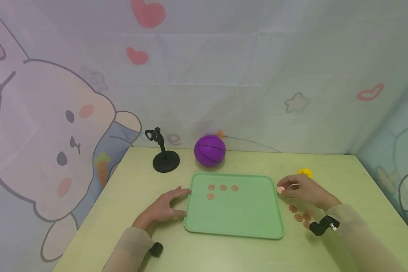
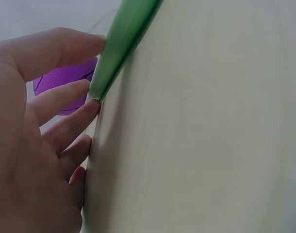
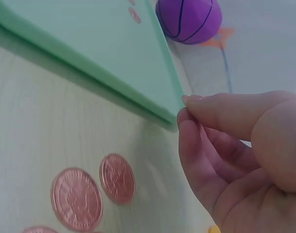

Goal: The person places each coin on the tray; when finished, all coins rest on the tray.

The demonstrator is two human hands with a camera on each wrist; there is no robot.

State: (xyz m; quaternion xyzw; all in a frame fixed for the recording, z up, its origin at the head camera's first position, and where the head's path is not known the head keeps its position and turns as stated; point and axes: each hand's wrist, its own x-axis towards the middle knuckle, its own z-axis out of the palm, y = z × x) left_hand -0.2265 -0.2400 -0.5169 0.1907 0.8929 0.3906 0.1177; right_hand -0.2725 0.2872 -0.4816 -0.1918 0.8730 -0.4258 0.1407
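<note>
My right hand (image 1: 300, 189) pinches a copper coin (image 1: 280, 190) between thumb and fingers, just off the right edge of the green tray (image 1: 238, 219). In the right wrist view only a sliver of that coin shows at the fingertips. Straight, spread fingers of my left hand (image 1: 163, 206) touch the tray's left rim, as the left wrist view (image 2: 51, 116) also shows. Inside the tray, three coins (image 1: 223, 187) form a row toward the back, with one more coin (image 1: 210, 196) in front of the leftmost. Several loose coins (image 1: 298, 217) lie on the table below my right hand.
Behind the tray sits a purple ball (image 1: 209, 151), with a black stand (image 1: 166, 161) to its left. A small yellow object (image 1: 305, 173) is partly hidden behind my right hand. A printed cloth (image 1: 204, 75) hangs along the table's back edge.
</note>
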